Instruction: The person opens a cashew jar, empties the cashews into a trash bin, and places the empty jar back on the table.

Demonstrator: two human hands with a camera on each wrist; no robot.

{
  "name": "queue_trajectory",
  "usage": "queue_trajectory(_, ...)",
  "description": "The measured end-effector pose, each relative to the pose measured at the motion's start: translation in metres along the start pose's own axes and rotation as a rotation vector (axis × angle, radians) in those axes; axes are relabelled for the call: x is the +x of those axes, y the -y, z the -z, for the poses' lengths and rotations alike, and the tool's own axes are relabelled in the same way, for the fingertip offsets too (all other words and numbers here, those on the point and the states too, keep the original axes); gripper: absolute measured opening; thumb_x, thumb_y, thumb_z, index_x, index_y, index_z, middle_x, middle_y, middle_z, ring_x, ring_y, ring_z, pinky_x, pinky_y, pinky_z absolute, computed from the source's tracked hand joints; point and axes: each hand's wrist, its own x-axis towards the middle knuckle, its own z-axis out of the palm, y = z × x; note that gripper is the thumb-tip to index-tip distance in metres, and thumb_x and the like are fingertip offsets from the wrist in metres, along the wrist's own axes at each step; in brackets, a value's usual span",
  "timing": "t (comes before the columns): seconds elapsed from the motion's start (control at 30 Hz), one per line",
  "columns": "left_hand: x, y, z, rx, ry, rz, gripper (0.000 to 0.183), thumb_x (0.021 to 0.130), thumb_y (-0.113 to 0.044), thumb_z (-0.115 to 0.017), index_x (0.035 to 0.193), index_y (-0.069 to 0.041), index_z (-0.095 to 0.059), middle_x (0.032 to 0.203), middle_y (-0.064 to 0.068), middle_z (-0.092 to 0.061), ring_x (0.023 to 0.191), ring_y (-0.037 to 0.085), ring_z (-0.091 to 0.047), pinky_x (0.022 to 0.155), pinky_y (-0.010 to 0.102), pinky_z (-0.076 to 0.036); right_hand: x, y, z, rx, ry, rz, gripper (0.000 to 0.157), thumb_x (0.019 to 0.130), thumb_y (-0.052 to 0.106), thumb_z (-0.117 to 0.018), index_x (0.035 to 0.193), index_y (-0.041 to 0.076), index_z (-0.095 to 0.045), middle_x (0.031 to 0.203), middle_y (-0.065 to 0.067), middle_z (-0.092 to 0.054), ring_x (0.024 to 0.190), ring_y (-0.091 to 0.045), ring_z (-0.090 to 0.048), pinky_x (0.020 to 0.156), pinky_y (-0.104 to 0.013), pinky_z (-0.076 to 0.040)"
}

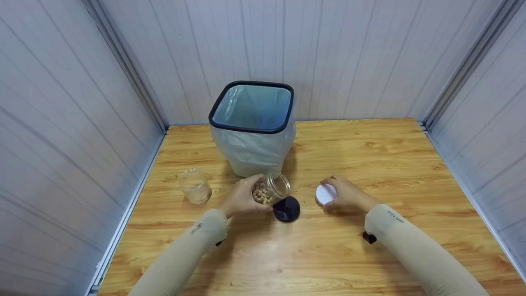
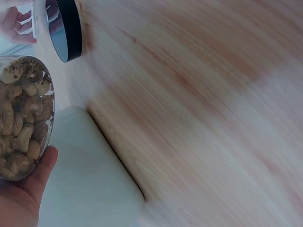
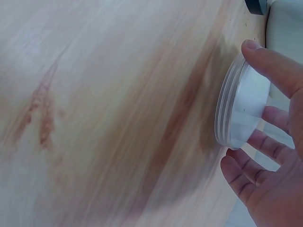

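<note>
My left hand [image 1: 239, 199] grips a clear jar [image 1: 278, 185] part-filled with nuts [image 1: 261, 193]. The jar is tipped over, with its uncovered mouth facing right. Large in the left wrist view, the nuts [image 2: 21, 118] press against the jar's wall, the thumb beside it. Just below the jar's mouth, a round black lid [image 1: 287, 210] lies on the table. To the right, my right hand [image 1: 346, 194] holds a round white lid [image 1: 325, 194] by its edge, between thumb and fingers. Clear ridged edges show on this lid [image 3: 244, 104] in the right wrist view; whether it touches the table I cannot tell.
An open bin [image 1: 254, 152] with a black rim and a pale liner stands behind the jar. A clear glass cup [image 1: 195, 187] sits left of my left hand. Pale panel walls [image 1: 328, 61] enclose the wooden table [image 1: 370, 152] at the back and both sides.
</note>
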Motion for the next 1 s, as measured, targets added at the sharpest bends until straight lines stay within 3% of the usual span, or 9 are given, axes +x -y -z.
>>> queue_trajectory(0.3,-0.003,0.0,0.006,0.007,-0.019,-0.01,0.092,0.067,-0.033,-0.104,0.145,-0.01,-0.062,0.134,0.006,-0.074,0.121,0.024,-0.07,0.112,0.045,-0.055,-0.001,-0.002,-0.005,-0.011,-0.013,0.028,0.087,0.079,0.027,-0.097,0.152,0.0,-0.058,0.15,-0.029,-0.054,0.138,-0.05,-0.052,0.108,-0.067,-0.053)
queue_trajectory(0.63,-0.006,0.001,0.014,0.036,-0.037,0.006,0.091,0.068,-0.026,-0.104,0.146,-0.008,-0.062,0.135,0.009,-0.074,0.119,0.027,-0.07,0.11,0.048,-0.056,-0.002,-0.002,-0.007,-0.01,-0.01,0.01,0.084,0.081,0.028,-0.097,0.152,0.004,-0.059,0.155,-0.029,-0.051,0.142,-0.051,-0.05,0.111,-0.068,-0.05)
queue_trajectory(1.0,-0.008,0.003,0.022,0.065,-0.029,0.009,0.094,0.069,-0.03,-0.103,0.149,-0.005,-0.06,0.139,0.011,-0.072,0.122,0.028,-0.07,0.11,0.049,-0.056,0.004,-0.001,-0.002,-0.033,-0.015,0.035,0.083,0.086,0.037,-0.092,0.152,0.001,-0.058,0.15,-0.026,-0.058,0.136,-0.051,-0.055,0.109,-0.067,-0.051)
